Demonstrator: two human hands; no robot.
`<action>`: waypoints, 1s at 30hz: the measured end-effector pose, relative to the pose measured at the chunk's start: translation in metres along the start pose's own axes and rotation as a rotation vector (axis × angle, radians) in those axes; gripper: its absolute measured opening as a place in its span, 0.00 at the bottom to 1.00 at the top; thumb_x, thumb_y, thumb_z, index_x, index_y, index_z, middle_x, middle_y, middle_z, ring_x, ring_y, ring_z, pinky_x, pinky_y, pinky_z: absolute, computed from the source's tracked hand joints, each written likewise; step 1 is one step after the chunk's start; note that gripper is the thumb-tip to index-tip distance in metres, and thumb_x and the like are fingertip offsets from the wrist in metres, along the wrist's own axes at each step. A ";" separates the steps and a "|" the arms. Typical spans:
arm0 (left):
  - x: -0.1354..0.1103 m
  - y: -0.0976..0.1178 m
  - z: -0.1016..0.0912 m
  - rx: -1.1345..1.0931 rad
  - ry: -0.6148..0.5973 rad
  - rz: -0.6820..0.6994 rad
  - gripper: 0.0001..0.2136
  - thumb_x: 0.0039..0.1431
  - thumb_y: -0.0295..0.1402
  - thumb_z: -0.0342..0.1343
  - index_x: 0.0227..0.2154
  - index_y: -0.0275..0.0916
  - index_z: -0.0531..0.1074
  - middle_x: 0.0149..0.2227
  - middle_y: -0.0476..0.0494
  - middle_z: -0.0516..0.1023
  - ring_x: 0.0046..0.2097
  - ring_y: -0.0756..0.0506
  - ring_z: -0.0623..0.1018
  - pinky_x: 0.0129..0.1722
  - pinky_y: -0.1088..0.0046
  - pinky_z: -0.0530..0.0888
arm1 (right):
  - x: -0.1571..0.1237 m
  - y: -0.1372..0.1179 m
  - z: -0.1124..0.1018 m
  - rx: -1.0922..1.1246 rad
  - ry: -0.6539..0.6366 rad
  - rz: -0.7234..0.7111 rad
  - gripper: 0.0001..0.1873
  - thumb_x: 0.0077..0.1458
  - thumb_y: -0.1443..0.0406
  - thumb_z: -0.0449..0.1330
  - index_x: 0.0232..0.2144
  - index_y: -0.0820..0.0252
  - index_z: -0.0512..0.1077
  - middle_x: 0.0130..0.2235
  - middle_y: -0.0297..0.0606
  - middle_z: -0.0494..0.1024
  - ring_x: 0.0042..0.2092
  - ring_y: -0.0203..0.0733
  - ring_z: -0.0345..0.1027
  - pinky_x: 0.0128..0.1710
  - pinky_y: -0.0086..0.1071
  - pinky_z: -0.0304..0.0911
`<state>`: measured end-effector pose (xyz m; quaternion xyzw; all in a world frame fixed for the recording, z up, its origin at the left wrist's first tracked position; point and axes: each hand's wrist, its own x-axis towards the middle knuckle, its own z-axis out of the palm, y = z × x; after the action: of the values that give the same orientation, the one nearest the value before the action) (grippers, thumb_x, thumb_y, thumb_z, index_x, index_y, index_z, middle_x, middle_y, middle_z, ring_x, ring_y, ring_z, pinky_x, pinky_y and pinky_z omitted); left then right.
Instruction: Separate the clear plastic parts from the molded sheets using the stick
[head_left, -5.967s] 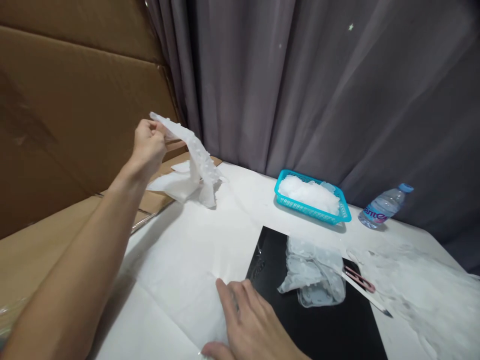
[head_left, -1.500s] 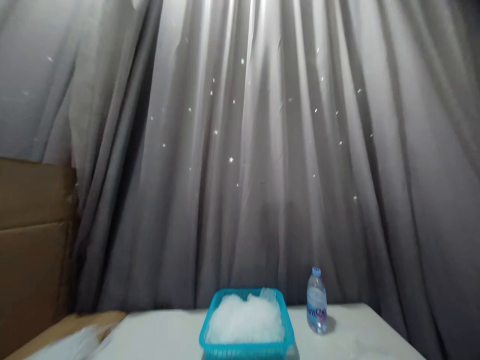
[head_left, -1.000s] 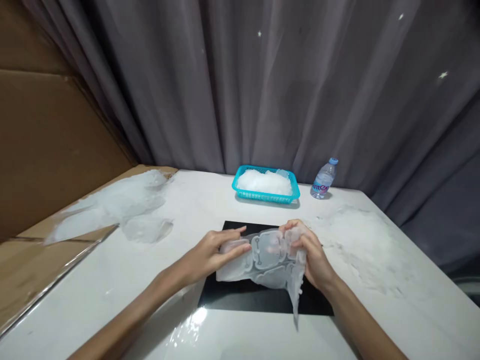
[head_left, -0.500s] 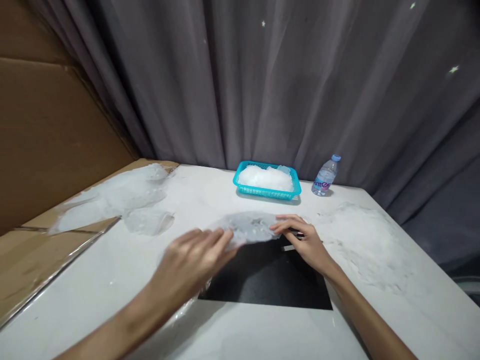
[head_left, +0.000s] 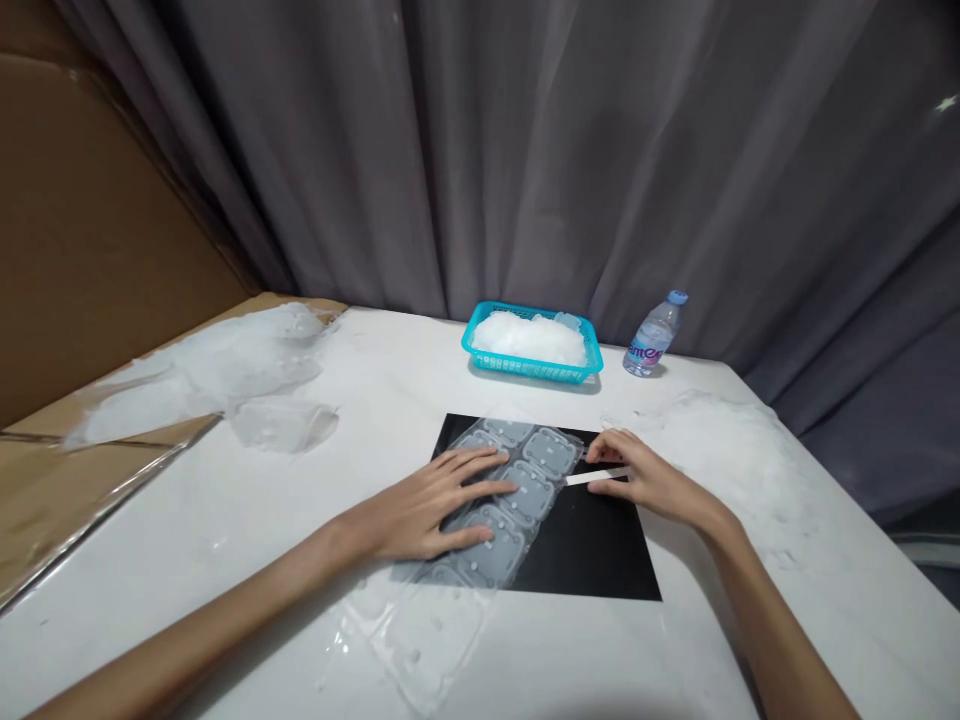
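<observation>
My left hand [head_left: 442, 495] lies flat, fingers spread, on a clear plastic sheet with rounded-square pockets [head_left: 529, 490]. The sheet slants across a black mat [head_left: 592, 550], its near end reaching past the mat onto the white table. My right hand [head_left: 637, 475] is at the mat's right side, its fingers curled over a small thin thing that I cannot make out. A narrow white strip [head_left: 589, 478] runs between its thumb and forefinger, with one end near the sheet's edge.
A turquoise basket [head_left: 532, 370] holding white fluffy material stands at the back, with a water bottle [head_left: 652, 338] to its right. Crumpled translucent plastic [head_left: 247, 365] lies at left, partly on cardboard [head_left: 45, 510]. More whitish material [head_left: 750, 480] spreads at right. A grey curtain [head_left: 510, 150] hangs behind.
The plastic sheet, held up between both hands before, now lies flat. My left hand has opened onto it. My right hand has let go of the sheet and moved down to the white strip.
</observation>
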<state>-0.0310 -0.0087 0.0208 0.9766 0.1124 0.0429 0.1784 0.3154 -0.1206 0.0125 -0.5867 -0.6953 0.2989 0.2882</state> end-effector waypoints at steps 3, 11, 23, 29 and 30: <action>-0.004 0.008 0.011 0.066 0.012 -0.029 0.29 0.74 0.49 0.50 0.73 0.55 0.54 0.76 0.43 0.53 0.75 0.32 0.55 0.73 0.41 0.54 | -0.005 0.004 -0.005 -0.061 -0.041 0.061 0.10 0.62 0.57 0.66 0.42 0.55 0.74 0.44 0.39 0.76 0.46 0.46 0.70 0.48 0.40 0.67; -0.006 0.039 0.041 0.183 0.201 -0.189 0.34 0.70 0.56 0.51 0.73 0.53 0.55 0.75 0.40 0.56 0.73 0.29 0.60 0.70 0.40 0.60 | 0.000 0.007 -0.005 -0.200 0.124 0.097 0.08 0.66 0.57 0.60 0.43 0.54 0.73 0.35 0.33 0.75 0.35 0.41 0.70 0.37 0.34 0.65; 0.008 0.074 0.080 0.334 0.452 -0.329 0.41 0.65 0.63 0.50 0.72 0.41 0.60 0.71 0.26 0.63 0.70 0.24 0.63 0.67 0.40 0.60 | 0.080 0.022 0.022 -0.388 0.323 0.136 0.04 0.62 0.64 0.60 0.38 0.55 0.74 0.40 0.39 0.78 0.43 0.48 0.72 0.43 0.38 0.65; 0.021 0.085 0.095 0.384 0.533 -0.344 0.42 0.64 0.64 0.51 0.67 0.32 0.68 0.68 0.17 0.65 0.69 0.21 0.64 0.64 0.45 0.65 | 0.130 0.005 0.033 -0.412 0.333 0.099 0.06 0.62 0.66 0.59 0.40 0.57 0.76 0.44 0.43 0.79 0.48 0.49 0.72 0.46 0.39 0.66; 0.024 0.086 0.094 0.368 0.514 -0.348 0.43 0.63 0.64 0.52 0.66 0.31 0.68 0.68 0.17 0.65 0.70 0.21 0.63 0.65 0.45 0.64 | 0.131 0.002 0.035 -0.410 0.339 0.086 0.08 0.63 0.66 0.57 0.41 0.57 0.76 0.46 0.44 0.78 0.49 0.50 0.72 0.48 0.40 0.66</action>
<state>0.0211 -0.1134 -0.0347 0.9158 0.3243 0.2351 -0.0296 0.2713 0.0067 -0.0057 -0.7036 -0.6574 0.0615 0.2627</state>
